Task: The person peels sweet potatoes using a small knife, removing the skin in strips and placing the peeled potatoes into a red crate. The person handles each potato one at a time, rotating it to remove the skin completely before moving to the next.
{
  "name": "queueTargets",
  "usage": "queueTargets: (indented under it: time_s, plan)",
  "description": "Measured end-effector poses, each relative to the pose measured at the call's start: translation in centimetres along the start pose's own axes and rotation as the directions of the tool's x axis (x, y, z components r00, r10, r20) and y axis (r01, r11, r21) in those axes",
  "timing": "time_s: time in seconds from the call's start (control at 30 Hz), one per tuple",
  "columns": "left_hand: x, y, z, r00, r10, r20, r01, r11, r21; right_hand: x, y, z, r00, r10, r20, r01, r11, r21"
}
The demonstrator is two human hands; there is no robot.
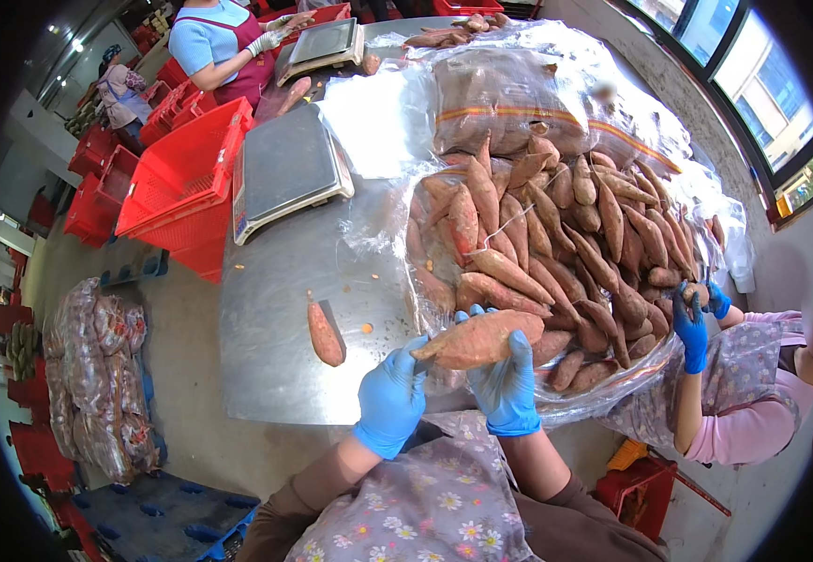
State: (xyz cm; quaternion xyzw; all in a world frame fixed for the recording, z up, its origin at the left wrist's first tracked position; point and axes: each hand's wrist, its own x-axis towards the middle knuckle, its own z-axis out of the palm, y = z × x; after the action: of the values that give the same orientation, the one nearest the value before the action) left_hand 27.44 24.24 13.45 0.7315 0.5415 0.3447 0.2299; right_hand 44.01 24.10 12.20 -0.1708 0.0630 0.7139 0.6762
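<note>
A large sweet potato (485, 340) is held level between my two blue-gloved hands, above the near edge of the metal table (276, 379). The fingers of my left hand (393, 397) close on its narrow left tip. Beneath and behind its wider right part, my right hand (505, 383) grips it with the thumb in front. A smaller sweet potato (325, 334) lies alone on the table to the left. Beyond my right hand, a big heap of sweet potatoes (575, 232) rests on clear plastic.
A digital scale (287, 168) stands left of the heap, beside a red plastic crate (181, 175). At the right, a co-worker's blue-gloved hand (690, 330) holds a sweet potato. Another co-worker (227, 49) stands at the far left. A blue pallet (160, 516) lies on the floor.
</note>
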Motion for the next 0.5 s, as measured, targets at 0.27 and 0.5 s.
queueTargets:
  time_s: [0.27,0.5]
  plan:
    - [0.8,0.9,1.4,0.997,0.058,0.053,-0.063,0.994,0.094,-0.1,0.0,0.0,0.996,-0.085,0.006,0.084,0.995,0.062]
    - [2.3,0.7,3.1,0.990,0.048,0.136,-0.084,0.957,0.277,-0.3,0.0,-1.7,0.988,-0.133,-0.080,0.146,0.970,0.193]
